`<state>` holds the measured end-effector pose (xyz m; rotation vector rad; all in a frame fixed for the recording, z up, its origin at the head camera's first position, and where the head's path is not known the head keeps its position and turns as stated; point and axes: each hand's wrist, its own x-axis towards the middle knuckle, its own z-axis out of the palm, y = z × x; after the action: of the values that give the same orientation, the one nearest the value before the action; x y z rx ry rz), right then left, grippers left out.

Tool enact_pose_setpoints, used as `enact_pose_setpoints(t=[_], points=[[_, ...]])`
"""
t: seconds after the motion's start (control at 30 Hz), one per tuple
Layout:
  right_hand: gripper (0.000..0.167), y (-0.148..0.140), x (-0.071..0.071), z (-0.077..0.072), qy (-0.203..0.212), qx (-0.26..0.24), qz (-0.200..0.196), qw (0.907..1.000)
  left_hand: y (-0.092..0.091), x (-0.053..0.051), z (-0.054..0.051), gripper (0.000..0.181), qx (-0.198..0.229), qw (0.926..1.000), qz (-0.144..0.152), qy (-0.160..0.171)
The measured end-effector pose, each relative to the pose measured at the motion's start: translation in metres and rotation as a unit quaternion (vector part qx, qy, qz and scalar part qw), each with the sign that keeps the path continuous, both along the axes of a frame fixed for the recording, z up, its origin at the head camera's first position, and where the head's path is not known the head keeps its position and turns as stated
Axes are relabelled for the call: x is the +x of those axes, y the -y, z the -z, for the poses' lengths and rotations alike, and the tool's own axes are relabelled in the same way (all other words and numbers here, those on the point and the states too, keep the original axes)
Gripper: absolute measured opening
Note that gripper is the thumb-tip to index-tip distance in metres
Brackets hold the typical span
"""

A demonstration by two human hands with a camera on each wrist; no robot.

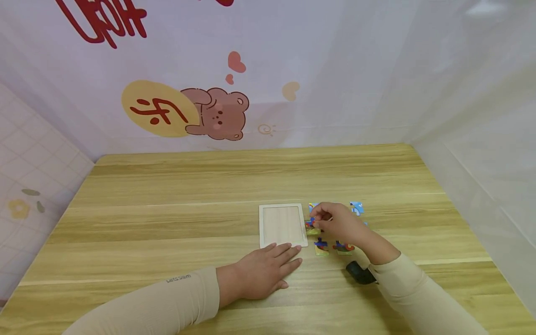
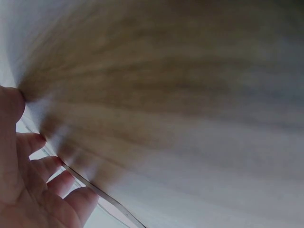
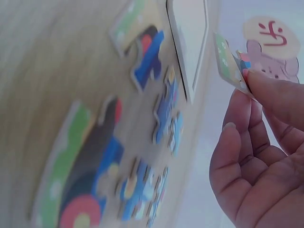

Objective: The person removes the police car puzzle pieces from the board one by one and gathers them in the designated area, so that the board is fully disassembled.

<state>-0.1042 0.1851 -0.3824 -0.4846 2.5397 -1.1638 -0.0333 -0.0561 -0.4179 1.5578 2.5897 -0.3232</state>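
My right hand (image 1: 340,224) pinches a colourful jigsaw puzzle piece (image 3: 229,64) between thumb and fingers, raised off the table in the right wrist view. In the head view that puzzle piece (image 1: 311,229) is beside the right edge of a pale wooden puzzle tray (image 1: 282,227), whose recess is bare wood. My left hand (image 1: 268,271) lies with fingers spread, its fingertips at the tray's near edge. Several loose pieces lie right of the tray, among them a near piece (image 1: 321,248) and one with a red wheel (image 3: 81,204). My right hand covers part of them.
The wood-grain table (image 1: 176,223) extends around the tray. A white sheet (image 1: 343,102) printed with a bear hangs behind it, with more sheeting on both sides. A black wrist camera (image 1: 359,272) sits under my right wrist.
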Motion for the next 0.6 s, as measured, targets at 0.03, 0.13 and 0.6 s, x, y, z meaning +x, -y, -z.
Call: enact_pose_setpoints(t=[0.03, 0.13, 0.6], points=[[0.006, -0.003, 0.000, -0.001, -0.001, 0.000, 0.003, 1.0000, 0.000, 0.000, 0.000, 0.055, -0.001, 1.0000, 0.000, 0.002], [0.007, -0.011, -0.001, -0.003, -0.010, 0.003, 0.009, 0.9999, 0.000, -0.001, 0.000, 0.055, -0.001, 1.0000, -0.001, 0.009], [0.015, -0.059, 0.000, -0.007, 0.008, 0.004, 0.057, 0.9983, -0.001, 0.000, -0.002, 0.055, -0.006, 0.9997, -0.010, 0.023]])
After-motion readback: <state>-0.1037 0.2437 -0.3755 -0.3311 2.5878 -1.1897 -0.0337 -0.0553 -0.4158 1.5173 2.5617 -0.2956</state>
